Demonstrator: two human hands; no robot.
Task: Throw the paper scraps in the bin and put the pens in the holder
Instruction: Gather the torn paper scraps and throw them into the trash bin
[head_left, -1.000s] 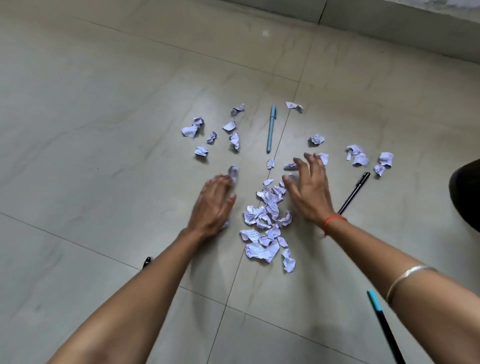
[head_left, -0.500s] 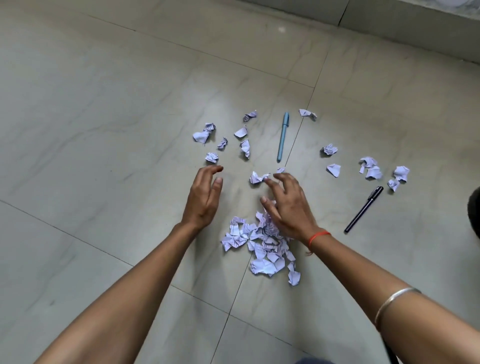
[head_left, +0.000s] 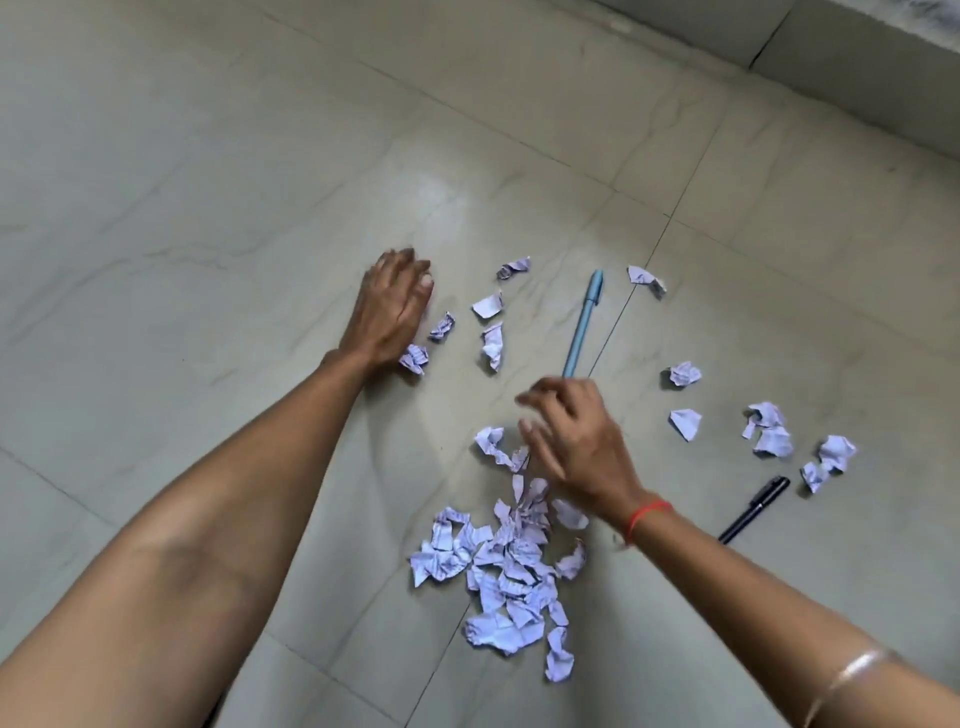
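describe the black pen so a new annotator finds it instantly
Start at the big pile of paper scraps near the bottom centre, then cross the right hand. The black pen lies diagonally beside that wrist; the other pen is light blue and farther away.

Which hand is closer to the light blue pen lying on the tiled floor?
The right hand: its fingers reach almost to the near end of the light blue pen. The left hand is far off to the pen's left, among scattered crumpled paper scraps.
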